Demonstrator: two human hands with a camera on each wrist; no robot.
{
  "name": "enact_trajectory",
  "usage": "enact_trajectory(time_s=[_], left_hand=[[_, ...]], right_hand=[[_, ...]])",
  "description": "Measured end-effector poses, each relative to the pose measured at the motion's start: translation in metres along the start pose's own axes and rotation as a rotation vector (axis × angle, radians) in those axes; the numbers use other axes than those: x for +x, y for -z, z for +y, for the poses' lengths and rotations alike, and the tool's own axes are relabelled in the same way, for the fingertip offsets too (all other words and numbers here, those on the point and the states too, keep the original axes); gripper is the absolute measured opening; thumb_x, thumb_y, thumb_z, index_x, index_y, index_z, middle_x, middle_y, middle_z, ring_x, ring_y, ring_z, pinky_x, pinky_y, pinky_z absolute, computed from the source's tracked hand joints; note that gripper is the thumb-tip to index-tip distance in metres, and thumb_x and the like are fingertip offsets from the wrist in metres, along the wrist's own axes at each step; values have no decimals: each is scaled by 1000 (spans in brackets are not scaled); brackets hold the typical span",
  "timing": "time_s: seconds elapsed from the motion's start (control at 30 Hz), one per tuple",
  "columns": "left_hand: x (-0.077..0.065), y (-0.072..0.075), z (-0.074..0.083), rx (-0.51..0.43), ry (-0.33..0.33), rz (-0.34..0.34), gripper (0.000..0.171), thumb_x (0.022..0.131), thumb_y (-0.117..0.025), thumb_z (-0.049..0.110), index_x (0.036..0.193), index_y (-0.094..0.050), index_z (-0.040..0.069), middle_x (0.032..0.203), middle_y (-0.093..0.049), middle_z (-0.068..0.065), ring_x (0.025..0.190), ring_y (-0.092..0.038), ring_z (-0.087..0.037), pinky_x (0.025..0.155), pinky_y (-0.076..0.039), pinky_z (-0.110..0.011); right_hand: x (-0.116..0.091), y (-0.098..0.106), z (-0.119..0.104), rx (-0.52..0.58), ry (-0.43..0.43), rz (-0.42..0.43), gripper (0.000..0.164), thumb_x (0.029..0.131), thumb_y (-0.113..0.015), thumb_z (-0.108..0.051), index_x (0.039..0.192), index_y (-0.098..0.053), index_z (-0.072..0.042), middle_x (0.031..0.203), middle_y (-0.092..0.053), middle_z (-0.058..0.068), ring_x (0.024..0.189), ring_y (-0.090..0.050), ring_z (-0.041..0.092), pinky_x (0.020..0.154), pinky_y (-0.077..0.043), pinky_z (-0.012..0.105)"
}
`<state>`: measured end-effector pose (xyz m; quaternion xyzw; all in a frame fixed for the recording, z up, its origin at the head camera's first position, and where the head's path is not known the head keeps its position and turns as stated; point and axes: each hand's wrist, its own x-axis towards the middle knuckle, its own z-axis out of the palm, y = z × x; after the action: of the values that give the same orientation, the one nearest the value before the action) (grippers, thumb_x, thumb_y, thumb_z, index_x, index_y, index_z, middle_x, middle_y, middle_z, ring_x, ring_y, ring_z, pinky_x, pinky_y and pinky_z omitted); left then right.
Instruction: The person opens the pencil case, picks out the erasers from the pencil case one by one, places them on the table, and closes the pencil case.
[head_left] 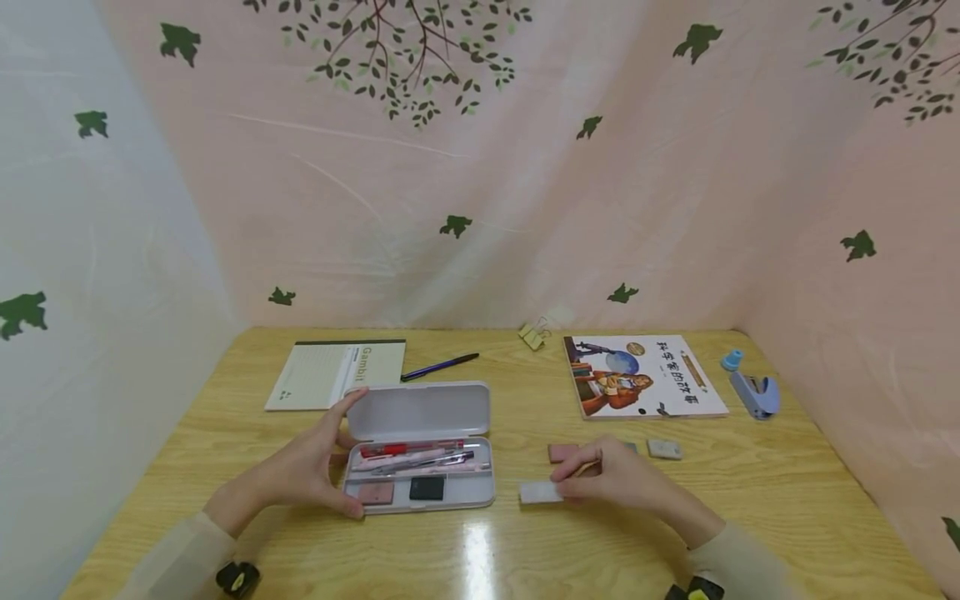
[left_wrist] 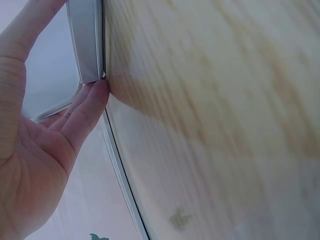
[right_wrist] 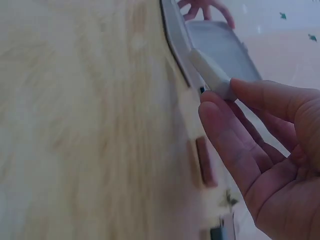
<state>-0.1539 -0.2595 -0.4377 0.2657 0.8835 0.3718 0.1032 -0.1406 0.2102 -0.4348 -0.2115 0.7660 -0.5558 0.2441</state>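
A pencil case (head_left: 468,498) lies with its lid (head_left: 420,412) raised. Inside are a red pen (head_left: 405,450), several other pens, a pink eraser (head_left: 377,493) and a black eraser (head_left: 427,488). My left hand (head_left: 318,462) holds the case at its left side, thumb by the front corner and forefinger at the lid's upper corner. In the left wrist view, fingertips (left_wrist: 100,92) touch the case's edge. Between thumb and fingers, my right hand (head_left: 618,475) pinches a white eraser (right_wrist: 214,75), right of the case. Another pink eraser (head_left: 562,452) lies just behind that hand.
A grey-white eraser (head_left: 664,449) lies right of my right hand. Further back are a notepad (head_left: 315,375), a blue pen (head_left: 441,367), a yellow binder clip (head_left: 532,336), a picture book (head_left: 645,375), a blue stapler (head_left: 755,395) and a small blue object (head_left: 732,360).
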Motion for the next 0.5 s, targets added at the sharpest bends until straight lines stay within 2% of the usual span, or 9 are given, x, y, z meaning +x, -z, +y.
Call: enact_trajectory(time_s=[0.2,0.33,0.5], left_hand=[[0,1,-1,4,-16,8,145,60,-97,49,163,2,24,149,-35,-20,108,-65,-21,95,-55,-44],[0,1,-1,4,-21,12,145,59,-98,48,163,2,27,151,-33,-19,109,-65,-21,96,-54,-44],[1,0,0,1,-22,5,145,60,-97,47,163,2,25,149,-36,-21,109,-65,-21,96,-54,-43]], right_hand=[[-18,13,15,101,-56,28,23,93,-74,-9,107,-74,9,96,-74,16,80,-73,17,70,-62,33],[-21,15,23,165,-109,48,26,94,-73,-9,110,-71,12,93,-74,18,82,-72,20,72,-62,36],[-23,13,30,196,-117,57,28,95,-71,-6,113,-68,15,94,-73,21,82,-72,20,72,-62,35]])
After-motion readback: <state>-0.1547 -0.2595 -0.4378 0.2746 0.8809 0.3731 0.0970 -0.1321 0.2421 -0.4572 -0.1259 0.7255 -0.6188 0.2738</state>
